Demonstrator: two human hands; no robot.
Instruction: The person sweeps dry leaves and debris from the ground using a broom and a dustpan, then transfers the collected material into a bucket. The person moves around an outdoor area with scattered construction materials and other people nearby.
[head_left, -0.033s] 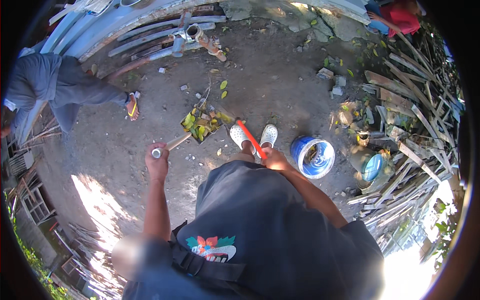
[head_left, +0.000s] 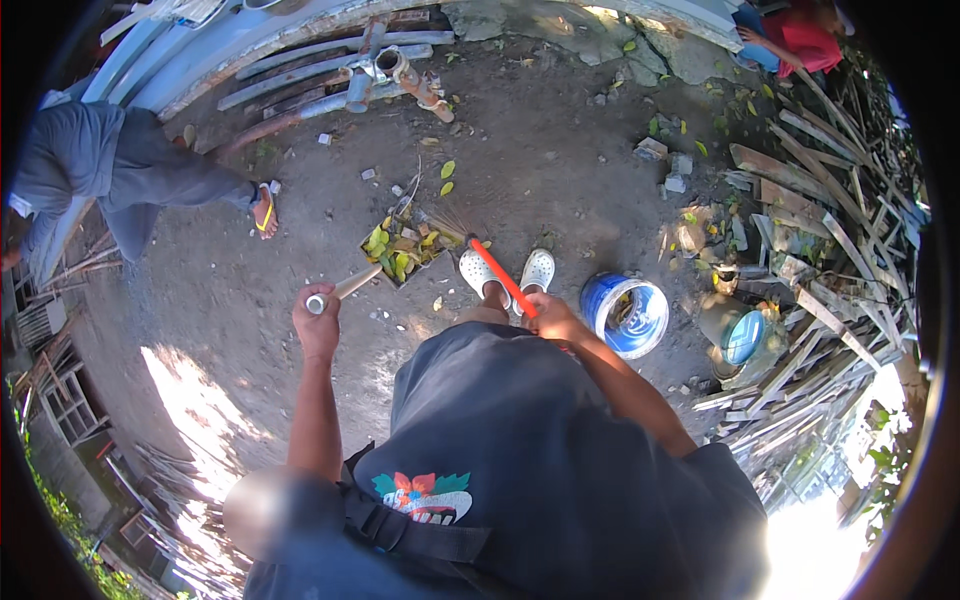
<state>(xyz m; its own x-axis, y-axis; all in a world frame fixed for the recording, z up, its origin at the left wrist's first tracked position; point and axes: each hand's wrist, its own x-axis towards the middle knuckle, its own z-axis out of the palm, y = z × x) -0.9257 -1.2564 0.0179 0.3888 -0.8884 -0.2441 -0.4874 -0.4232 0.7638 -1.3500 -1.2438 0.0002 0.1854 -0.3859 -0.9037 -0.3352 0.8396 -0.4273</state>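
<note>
My left hand (head_left: 317, 322) is closed around the pale pole handle of a dustpan (head_left: 358, 283). The pan rests on the dirt left of my feet, filled with yellow and green leaves (head_left: 400, 252). In my right hand (head_left: 553, 318) is the orange handle of a broom (head_left: 490, 258), held slanting in front of my white clogs (head_left: 537, 268). Its thin, stiff bristles (head_left: 450, 226) spread on the ground by the dustpan's right edge. The lower part of the pan's handle meets the pan at its near side.
A blue and white bucket (head_left: 600, 305) stands right of my feet, near a clear-lidded container (head_left: 742, 335). Wood scraps (head_left: 800, 190) pile up at right. Pipes (head_left: 395, 75) lie ahead. One person (head_left: 150, 165) stands at left, another in red (head_left: 800, 45) is at far right.
The broom's bristles have shifted slightly away from me and to the left. My left hand and the dustpan have hardly moved.
</note>
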